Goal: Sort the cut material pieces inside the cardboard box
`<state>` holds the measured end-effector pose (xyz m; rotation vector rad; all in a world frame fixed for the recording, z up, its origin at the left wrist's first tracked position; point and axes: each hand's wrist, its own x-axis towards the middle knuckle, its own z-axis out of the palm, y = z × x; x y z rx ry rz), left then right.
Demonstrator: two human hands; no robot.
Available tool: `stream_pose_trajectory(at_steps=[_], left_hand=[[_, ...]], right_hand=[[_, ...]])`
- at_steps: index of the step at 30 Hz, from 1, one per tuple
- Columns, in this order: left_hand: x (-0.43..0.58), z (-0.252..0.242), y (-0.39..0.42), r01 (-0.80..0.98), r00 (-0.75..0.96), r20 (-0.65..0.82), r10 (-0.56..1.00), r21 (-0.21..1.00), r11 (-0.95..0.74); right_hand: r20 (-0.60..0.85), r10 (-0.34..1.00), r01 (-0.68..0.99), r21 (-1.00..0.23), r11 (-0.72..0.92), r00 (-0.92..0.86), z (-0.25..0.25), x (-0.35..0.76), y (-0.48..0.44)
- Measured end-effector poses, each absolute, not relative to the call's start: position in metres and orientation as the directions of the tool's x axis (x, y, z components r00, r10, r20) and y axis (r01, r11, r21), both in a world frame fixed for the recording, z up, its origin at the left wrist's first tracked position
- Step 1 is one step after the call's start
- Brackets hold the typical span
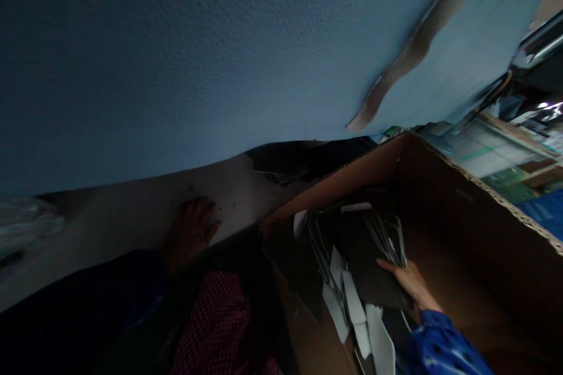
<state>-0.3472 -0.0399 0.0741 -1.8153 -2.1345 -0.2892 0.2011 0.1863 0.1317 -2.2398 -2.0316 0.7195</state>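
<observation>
My right hand (409, 282), in a blue patterned sleeve, reaches into a large brown cardboard box (497, 205). Its fingers close on the edge of a stack of dark flat sheets (365, 246) that stand upright inside the box. Several white flat pieces (352, 304) lean beside that stack, nearer to me. My left hand is out of view. A bare foot (191, 231) rests on the pale floor to the left of the box, below a dark trouser leg.
A blue textured wall (220, 41) fills the upper picture, with a loose brown strip (413, 47) hanging on it. Red checked cloth (215, 322) lies by the box's near corner. Cluttered boxes and packaging (505, 152) stand at the right behind the box.
</observation>
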Motion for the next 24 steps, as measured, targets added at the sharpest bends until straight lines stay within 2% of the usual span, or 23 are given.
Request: stream_pose_trajectory(at_steps=[4,7,10,15,19,22,24], left_hand=[[-0.350,0.070,-0.037,0.984,-0.138,0.394,0.909,-0.048,0.170],[-0.352,0.064,-0.034,0.986,-0.133,0.405,0.905,-0.041,0.163],[-0.351,0.061,-0.030,0.985,-0.141,0.406,0.903,-0.032,0.169],[-0.344,0.063,-0.028,0.982,-0.162,0.401,0.902,-0.023,0.187],[-0.336,0.066,-0.027,0.982,-0.171,0.400,0.901,-0.009,0.191],[-0.330,0.066,-0.025,0.980,-0.185,0.393,0.901,0.008,0.198],[-0.327,0.066,-0.025,0.978,-0.199,0.387,0.900,0.023,0.207]], right_hand=[[-0.318,0.937,0.868,-0.495,-0.031,-0.148,0.189,0.196,0.185],[-0.345,0.884,0.841,-0.534,0.090,-0.314,0.182,0.166,0.178],[-0.391,0.836,0.862,-0.476,0.175,-0.385,0.137,0.129,0.164],[-0.362,0.872,0.926,-0.304,0.223,-0.329,0.084,0.099,0.139],[-0.342,0.858,0.910,-0.296,0.289,-0.383,0.101,0.101,0.135],[-0.351,0.847,0.901,-0.321,0.292,-0.399,0.141,0.102,0.137],[-0.357,0.826,0.876,-0.379,0.298,-0.436,0.175,0.093,0.134]])
